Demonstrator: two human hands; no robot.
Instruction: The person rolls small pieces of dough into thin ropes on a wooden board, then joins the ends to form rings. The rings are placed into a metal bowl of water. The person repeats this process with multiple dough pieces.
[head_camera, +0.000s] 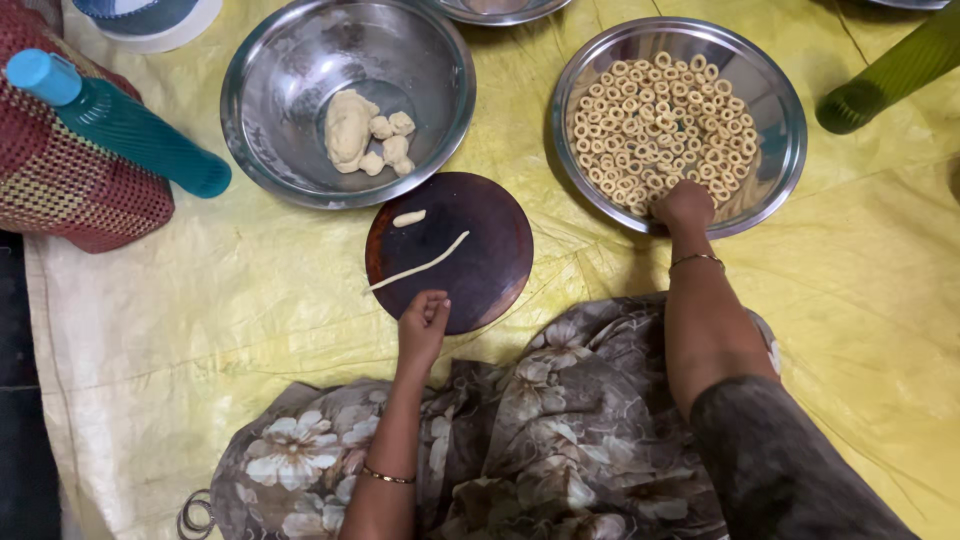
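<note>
over the ring-filled plate (775, 150) the right hand (684, 205) curls shut; left hand (423, 325) rests loosely curled, empty.

Soft, even indoor light, faint shadows, mild glare on the steel bowls (300, 60); sharp throughout.

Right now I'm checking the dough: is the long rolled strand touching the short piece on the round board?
Apart. The head view shows dark board between the long strand and the short piece.
</note>
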